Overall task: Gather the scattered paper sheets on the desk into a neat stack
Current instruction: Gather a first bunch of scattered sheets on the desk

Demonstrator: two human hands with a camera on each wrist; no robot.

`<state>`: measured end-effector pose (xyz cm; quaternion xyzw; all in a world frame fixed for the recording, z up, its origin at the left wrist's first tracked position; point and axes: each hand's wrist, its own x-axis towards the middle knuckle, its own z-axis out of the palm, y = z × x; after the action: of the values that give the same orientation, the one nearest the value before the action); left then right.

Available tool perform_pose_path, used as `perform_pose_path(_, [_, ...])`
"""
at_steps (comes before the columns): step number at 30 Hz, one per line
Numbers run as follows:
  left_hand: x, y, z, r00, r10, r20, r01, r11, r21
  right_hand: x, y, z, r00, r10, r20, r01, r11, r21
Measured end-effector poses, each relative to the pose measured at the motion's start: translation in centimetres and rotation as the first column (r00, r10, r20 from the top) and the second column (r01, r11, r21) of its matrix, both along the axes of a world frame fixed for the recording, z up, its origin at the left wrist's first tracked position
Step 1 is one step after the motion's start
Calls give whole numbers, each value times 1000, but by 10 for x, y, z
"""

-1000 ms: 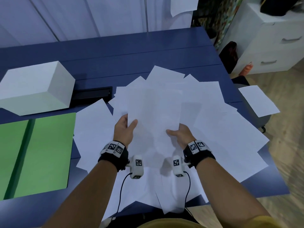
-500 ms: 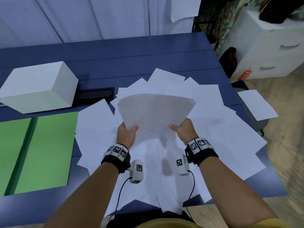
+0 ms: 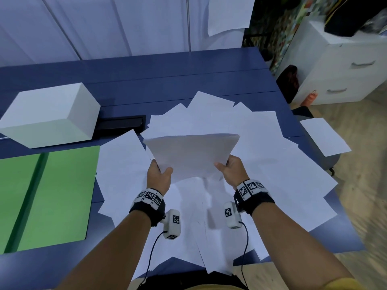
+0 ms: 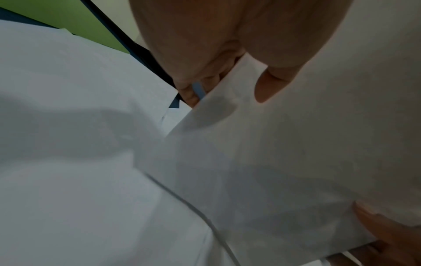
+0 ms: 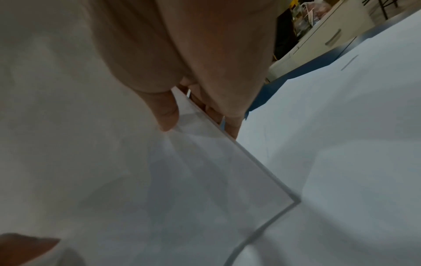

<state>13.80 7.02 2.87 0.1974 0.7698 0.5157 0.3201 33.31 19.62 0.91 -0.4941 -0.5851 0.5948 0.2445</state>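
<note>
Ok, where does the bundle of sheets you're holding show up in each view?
Head: held bundle at centre, raised off the desk between both hands.
Left wrist: held bundle fills the right side, under the left thumb.
Right wrist: held bundle fills the left and centre, its corner at lower right.
Shared landmark: the loose sheets beneath on the blue desk.

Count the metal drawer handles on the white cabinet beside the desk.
2. Both on the white drawer cabinet: upper silver metal handle near the right edge, lower silver metal handle below it. More may lie outside the frame.
</note>
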Motion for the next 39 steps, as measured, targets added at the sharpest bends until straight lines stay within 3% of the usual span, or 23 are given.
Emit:
perform_pose_path(5, [-3, 5, 4, 1000, 13, -15, -12, 998, 65, -5, -1, 10, 999, -30, -29, 31, 999, 42])
perform_pose_path(9, [-4, -2, -5, 998, -61, 9, 61, 998, -9, -4, -7, 1, 996, -13, 84, 11, 1000, 24])
perform_pose_path(14, [-13, -5, -16, 996, -87, 37, 88, 996, -33, -8, -7, 5, 996, -33, 88, 28, 998, 56])
perform_pose_path(23, [-29, -10, 10, 989, -141, -44, 142, 990, 22, -35, -13, 29, 982, -114, 148, 95, 988, 125])
perform_pose_path(27, [-70, -46, 15, 988, -89, -124, 89, 996, -6, -79, -39, 32, 979, -10, 206, -14, 994, 113])
perform_pose_path(31, [-115, -100, 3, 985, -68, -160, 35, 979, -202, -133, -73, 7, 939, 130, 320, -145, 989, 24])
perform_pose_path(37, [-192, -201, -33, 993, -1, -116, -53, 886, -461, -225, -149, -51, 812, 359, 460, -336, 932, -133])
perform_pose_path(39, [-214, -235, -43, 993, 13, -113, -71, 852, -519, -254, -180, -67, 733, 458, 503, -413, 887, -205])
